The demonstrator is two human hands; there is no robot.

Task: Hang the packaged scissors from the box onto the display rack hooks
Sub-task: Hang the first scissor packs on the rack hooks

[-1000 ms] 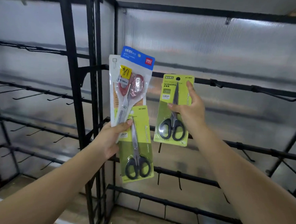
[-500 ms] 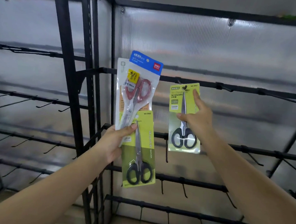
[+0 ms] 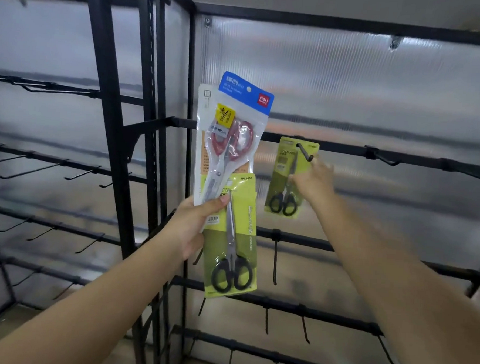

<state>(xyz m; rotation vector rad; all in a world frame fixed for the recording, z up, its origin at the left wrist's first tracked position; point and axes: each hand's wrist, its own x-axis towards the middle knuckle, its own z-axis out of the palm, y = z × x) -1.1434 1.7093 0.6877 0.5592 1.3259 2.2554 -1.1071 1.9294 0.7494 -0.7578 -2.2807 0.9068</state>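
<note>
My left hand (image 3: pixel 194 227) grips a fan of scissor packs in front of the black display rack (image 3: pixel 112 134). One is a blue-topped pack with red-handled scissors (image 3: pixel 236 131), with a white pack edge behind it. Below hangs a green card with black-handled scissors (image 3: pixel 238 238). Further back, my right hand (image 3: pixel 314 183), blurred, pinches a smaller green scissors card (image 3: pixel 285 184) at its right edge. The card's top sits over a black hook (image 3: pixel 305 152) on the upper crossbar (image 3: pixel 345 147).
Several bare hooks stick out from the crossbars: one to the right on the same bar (image 3: pixel 386 160), rows on the lower bars (image 3: pixel 276 257) and on the left rack section (image 3: pixel 34 169). Translucent ribbed panels back the rack. A floor strip shows at the bottom left.
My right hand has carried the small green card up, right and away from me until its top reached the hook. The left hand kept its packs roughly still.
</note>
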